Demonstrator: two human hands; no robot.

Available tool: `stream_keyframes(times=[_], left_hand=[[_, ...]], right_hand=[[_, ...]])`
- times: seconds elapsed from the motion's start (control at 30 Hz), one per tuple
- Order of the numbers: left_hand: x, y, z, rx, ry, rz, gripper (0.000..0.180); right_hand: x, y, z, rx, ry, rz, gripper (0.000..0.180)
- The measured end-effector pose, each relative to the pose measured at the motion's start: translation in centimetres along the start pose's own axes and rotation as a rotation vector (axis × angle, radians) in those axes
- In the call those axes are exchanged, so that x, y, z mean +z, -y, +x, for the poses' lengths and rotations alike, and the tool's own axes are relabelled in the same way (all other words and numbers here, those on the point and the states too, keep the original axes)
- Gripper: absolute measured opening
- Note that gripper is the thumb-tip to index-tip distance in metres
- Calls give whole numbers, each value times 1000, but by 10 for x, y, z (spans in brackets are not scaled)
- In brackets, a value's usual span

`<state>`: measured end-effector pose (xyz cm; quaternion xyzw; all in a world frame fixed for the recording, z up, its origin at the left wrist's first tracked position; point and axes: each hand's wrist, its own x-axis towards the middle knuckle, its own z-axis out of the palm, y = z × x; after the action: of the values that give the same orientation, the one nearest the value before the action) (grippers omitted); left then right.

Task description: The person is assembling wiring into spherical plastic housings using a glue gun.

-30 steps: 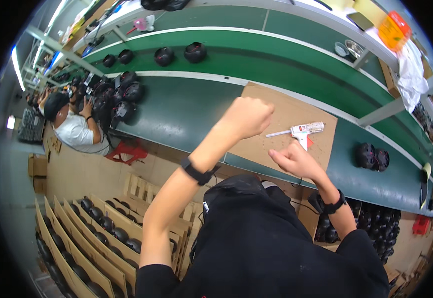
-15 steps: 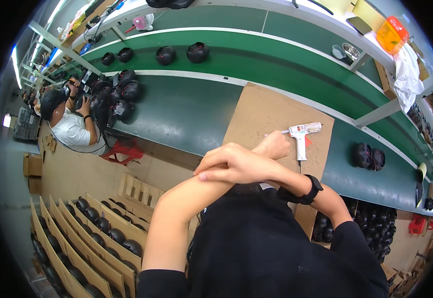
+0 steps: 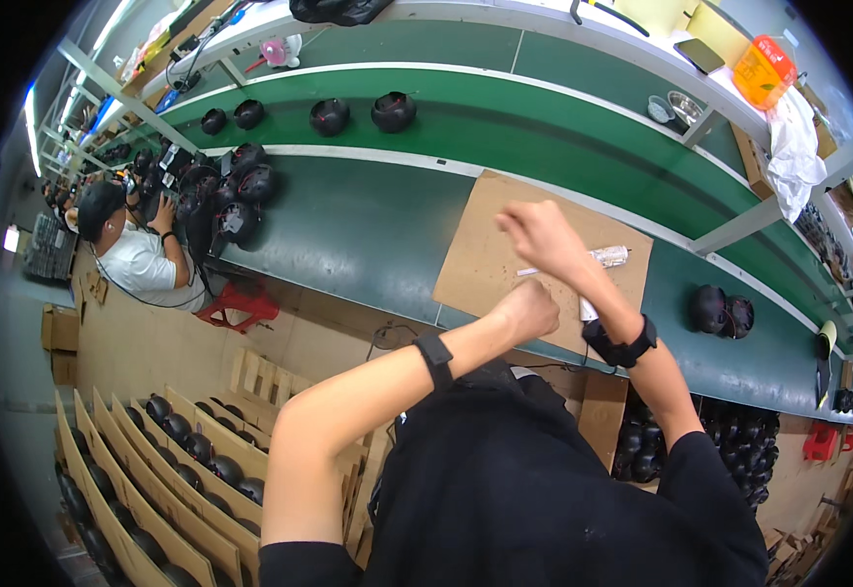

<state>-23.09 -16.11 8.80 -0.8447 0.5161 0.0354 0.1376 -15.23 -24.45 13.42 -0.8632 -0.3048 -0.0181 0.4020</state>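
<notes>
My left hand (image 3: 529, 310) is closed in a loose fist over the front edge of the cardboard sheet (image 3: 475, 256), with nothing visible in it. Above the sheet, beyond the left hand, hangs my right hand (image 3: 544, 237), its fingers curled and nothing showing between them. A white hot glue gun (image 3: 610, 256) lies on the sheet, partly covered by my right hand and forearm; its cord runs down over the bench edge. Each wrist wears a black band, the left one (image 3: 435, 362) and the right one (image 3: 622, 342).
Black round shells cluster on the green bench (image 3: 358, 215) at left, by a seated co-worker (image 3: 138, 245); a pair of shells (image 3: 722, 312) lies at right. Several more sit on the conveyor belt (image 3: 505, 117) beyond. Cardboard-divided racks of shells (image 3: 192, 445) stand at lower left.
My right hand has come off my left forearm and moved up and away over the cardboard, baring the left wristband. My left fist has shifted slightly nearer to me.
</notes>
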Motion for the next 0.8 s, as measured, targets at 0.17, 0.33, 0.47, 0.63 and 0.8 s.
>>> stream_keyframes(times=[0.17,0.33,0.47,0.63,0.8], left_hand=[[-52,-37,-41,14,-197,-44,13],[-86,-68,-52,173,-241,42,16],[-104,-83,-41,302,-280,62,18],[-113,-91,-31,410,-227,143,23],[-110,-102,-32,415,-183,126,27]], right_hand=[[-42,-81,-30,191,-36,-252,21],[-56,-10,-43,311,309,513,34],[-49,74,-38,-63,772,689,43],[-25,108,-40,-267,1110,613,54],[-13,102,-34,-224,1382,828,49]])
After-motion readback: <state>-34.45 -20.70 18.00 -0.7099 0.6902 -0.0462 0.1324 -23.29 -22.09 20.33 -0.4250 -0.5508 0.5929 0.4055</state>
